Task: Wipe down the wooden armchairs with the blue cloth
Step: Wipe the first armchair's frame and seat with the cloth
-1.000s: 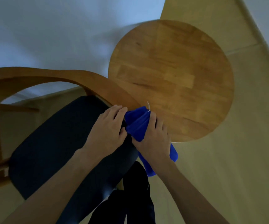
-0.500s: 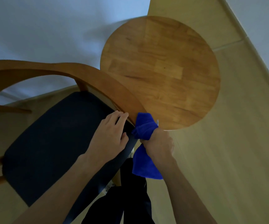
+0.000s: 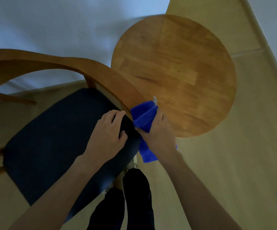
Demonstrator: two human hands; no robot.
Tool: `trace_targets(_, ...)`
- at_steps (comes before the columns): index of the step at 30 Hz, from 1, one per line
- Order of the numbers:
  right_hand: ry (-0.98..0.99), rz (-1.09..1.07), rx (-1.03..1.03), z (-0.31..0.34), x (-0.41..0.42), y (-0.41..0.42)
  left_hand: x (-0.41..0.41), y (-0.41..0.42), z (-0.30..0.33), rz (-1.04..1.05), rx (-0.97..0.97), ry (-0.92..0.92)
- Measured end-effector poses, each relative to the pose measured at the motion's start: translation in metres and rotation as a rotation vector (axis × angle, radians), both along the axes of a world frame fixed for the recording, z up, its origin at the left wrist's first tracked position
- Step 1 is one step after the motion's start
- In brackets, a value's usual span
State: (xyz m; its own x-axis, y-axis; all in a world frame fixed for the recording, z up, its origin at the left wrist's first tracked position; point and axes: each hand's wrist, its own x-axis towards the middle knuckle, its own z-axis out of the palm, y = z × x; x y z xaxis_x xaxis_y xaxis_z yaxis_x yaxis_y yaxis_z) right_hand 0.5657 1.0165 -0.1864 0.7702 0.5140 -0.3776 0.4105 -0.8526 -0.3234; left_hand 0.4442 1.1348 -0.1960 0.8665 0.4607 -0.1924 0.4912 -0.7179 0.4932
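right hand (image 3: 157,135) grips the cloth (image 3: 143,118) bunched against the armrest (image 3: 114,80) end to wipe it, while left hand (image 3: 108,133) lies flat, steadying the seat (image 3: 51,138).

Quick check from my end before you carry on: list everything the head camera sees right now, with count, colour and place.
armchair: one, brown curved wooden frame, left and centre.
seat cushion: one, dark navy, inside the armchair frame.
round table: one, light brown wood, upper right, beside the armchair.
blue cloth: one, bright blue, at the armrest end, its tail hanging below the hand.
floor: pale yellow-beige, right and bottom.
wall: white, top.
legs: two, in black trousers, bottom centre.
left hand: one, resting on the cushion edge by the armrest.
right hand: one, grip on the blue cloth.
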Motion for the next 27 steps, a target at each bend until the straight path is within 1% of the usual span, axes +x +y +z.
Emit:
trace_targets(3, -0.144, 0.127, -0.068, -0.016, 0.011, 0.032, 0.002, 0.01, -0.003, 0.07, -0.009, 0.004)
trace_targets(7, -0.273, 0.209, -0.133, -0.028, 0.02, 0.086, 0.001, 0.028, -0.005, 0.149, 0.001, 0.013)
trace_targets(11, -0.317, 0.297, -0.067, -0.037, 0.03, 0.146, -0.002, 0.05, -0.004, 0.25, 0.012, 0.028)
trace_targets(14, -0.278, 0.342, 0.003, -0.041, 0.037, 0.172, -0.004, 0.063, -0.005, 0.292, 0.021, 0.041)
trace_targets(18, -0.243, 0.319, 0.116, -0.04, 0.047, 0.149, -0.006, 0.07, -0.01, 0.343, 0.02, 0.059)
trace_targets(24, -0.12, 0.251, 0.136, -0.033, 0.045, 0.077, 0.006, 0.054, -0.02, 0.297, -0.021, 0.053)
trace_targets(27, -0.071, 0.243, 0.192, -0.03, 0.037, 0.033, 0.014, 0.043, -0.026, 0.261, -0.067, 0.039)
